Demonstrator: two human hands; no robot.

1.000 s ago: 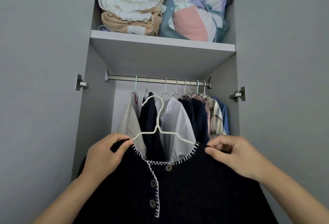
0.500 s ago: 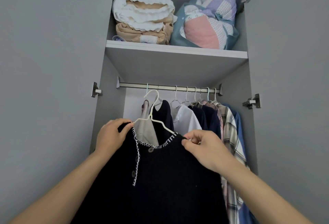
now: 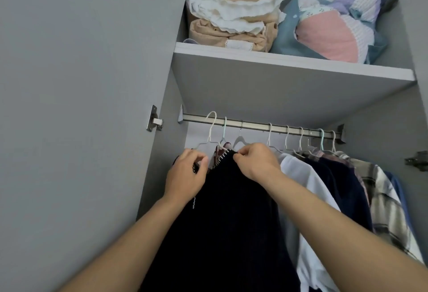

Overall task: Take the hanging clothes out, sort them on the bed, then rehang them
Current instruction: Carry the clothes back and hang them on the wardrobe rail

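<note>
— Head view, looking up into the wardrobe: where's the dark cardigan [image 3: 231,210] now?

— Right in front, at the left end of the rod [image 3: 254,125]. Both hands have it by the shoulders. The left hand [image 3: 186,177] pinches the left shoulder, fingers curled tight on the knit; the right hand [image 3: 256,160] pinches the other shoulder by the white-stitched collar. Neither one is spread.

— And the hanger?

— A white hanger [image 3: 209,129] rises between the hands. Its hook sits up at the rod, at the far left; whether it has caught or only hovers beside the rod, I can't tell from here.

— So which way does the move go?

— I'd say up and a little away from the person. The cardigan hangs straight down below the hands, its long line vertical, shoulders running left to right along the rod. The left hand is nearer the hook, so I'd guess it steers.

— Anything in the way?

— A mint hanger [image 3: 224,130] sits just right of the hook with a patterned garment under it, touching the cardigan's collar. Beyond come a white shirt [image 3: 301,175], dark clothes and a plaid shirt [image 3: 382,199], packed close. To the left the wardrobe's side wall is near. The shelf [image 3: 289,62] above carries folded bedding [image 3: 234,18] and a patchwork bundle [image 3: 335,25].
</note>
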